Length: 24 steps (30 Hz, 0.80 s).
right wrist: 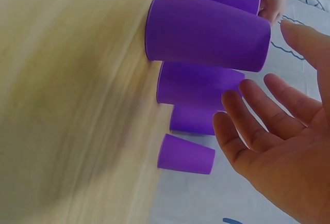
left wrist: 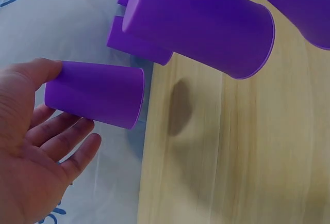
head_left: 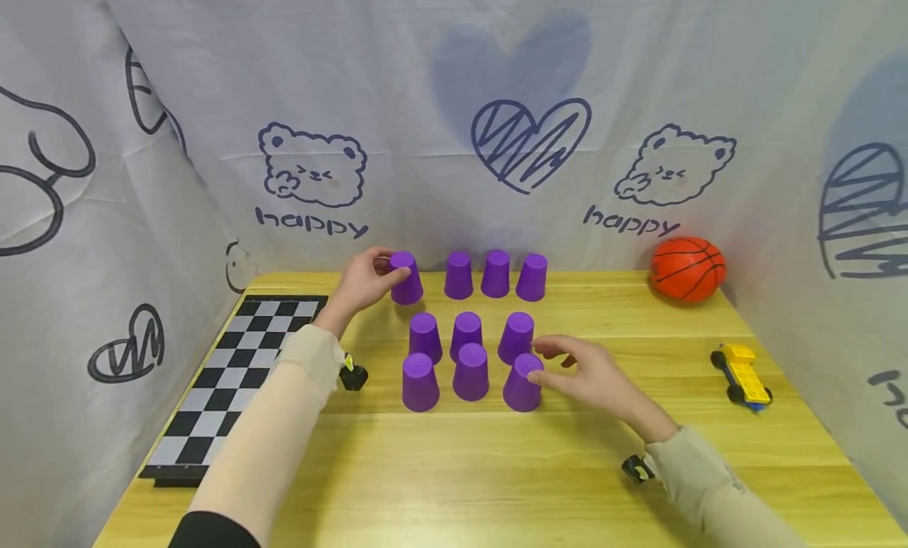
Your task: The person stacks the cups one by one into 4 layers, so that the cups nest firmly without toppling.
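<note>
At the back left, my left hand (head_left: 363,281) pinches an upside-down purple cup (head_left: 407,286) between thumb and fingers. In the left wrist view this held cup (left wrist: 95,95) has a dark shadow on the wood, set apart from its rim. My right hand (head_left: 590,376) is beside the front-right purple cup (head_left: 522,389), thumb tip close to it. Its loosely spread fingers (right wrist: 252,141) reach behind that cup (right wrist: 206,33) in the right wrist view. Three more cups (head_left: 495,276) line the back. Other upside-down cups (head_left: 420,386) form two rows of three nearer me.
A black-and-white checkerboard (head_left: 234,374) lies along the left side of the wooden table (head_left: 454,477). At the back right is an orange basketball (head_left: 688,270). A yellow toy car (head_left: 742,376) stands near the right edge. Printed white cloth (head_left: 426,75) hangs around the table.
</note>
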### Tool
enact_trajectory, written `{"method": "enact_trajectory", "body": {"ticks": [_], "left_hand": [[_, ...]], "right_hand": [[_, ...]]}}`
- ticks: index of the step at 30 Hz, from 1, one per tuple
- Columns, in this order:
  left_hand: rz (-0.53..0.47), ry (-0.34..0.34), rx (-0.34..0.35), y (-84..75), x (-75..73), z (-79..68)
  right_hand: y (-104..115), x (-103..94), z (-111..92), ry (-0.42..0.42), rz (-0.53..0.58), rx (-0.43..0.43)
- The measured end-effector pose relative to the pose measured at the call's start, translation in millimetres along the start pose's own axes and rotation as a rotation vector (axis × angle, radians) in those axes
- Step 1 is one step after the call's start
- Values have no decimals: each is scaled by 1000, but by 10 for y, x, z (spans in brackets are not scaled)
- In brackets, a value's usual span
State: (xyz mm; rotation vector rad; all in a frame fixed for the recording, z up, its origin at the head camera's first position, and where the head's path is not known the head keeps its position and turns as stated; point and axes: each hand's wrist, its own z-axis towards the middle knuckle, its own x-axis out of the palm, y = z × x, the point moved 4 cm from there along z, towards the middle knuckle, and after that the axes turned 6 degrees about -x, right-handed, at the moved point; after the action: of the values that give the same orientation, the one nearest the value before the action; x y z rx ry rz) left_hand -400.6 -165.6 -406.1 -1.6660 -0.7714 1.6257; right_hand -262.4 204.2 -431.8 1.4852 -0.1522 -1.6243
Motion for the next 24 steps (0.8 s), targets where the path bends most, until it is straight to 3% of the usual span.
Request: {"method": "enact_trajectory", "body": {"ticks": [9,24], "left_hand": [[-16,23,-34,36,131,159],[-36,-8,-83,139,272,383]], "right_hand": [[18,87,-40,31,12,-7],[16,142,-51,26,3,5]]}}
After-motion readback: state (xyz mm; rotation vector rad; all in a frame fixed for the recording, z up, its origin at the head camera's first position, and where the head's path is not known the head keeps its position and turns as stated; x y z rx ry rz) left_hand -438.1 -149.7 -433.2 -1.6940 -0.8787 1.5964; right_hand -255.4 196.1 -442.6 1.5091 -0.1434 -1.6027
